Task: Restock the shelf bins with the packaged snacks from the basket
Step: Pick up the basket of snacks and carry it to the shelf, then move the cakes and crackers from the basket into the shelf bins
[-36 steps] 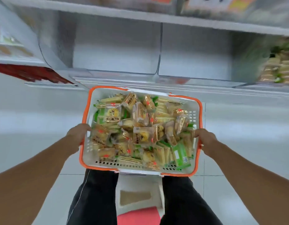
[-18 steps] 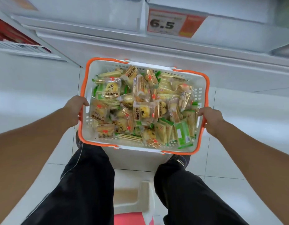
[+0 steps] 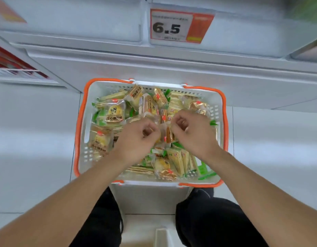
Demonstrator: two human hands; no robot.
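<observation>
Both hands are down inside the white, orange-rimmed basket (image 3: pixel 83 139), which rests in front of the person's legs below the shelf edge with its 6.5 price tag (image 3: pixel 181 26). The left hand (image 3: pixel 136 139) and right hand (image 3: pixel 191 134) have their fingers curled into the heap of packaged snacks (image 3: pixel 115 113), apparently pinching packets at the middle of the pile, though what each grips is blurred. The shelf bins lie up and forward, out of view, so the lift goes away from the body.
</observation>
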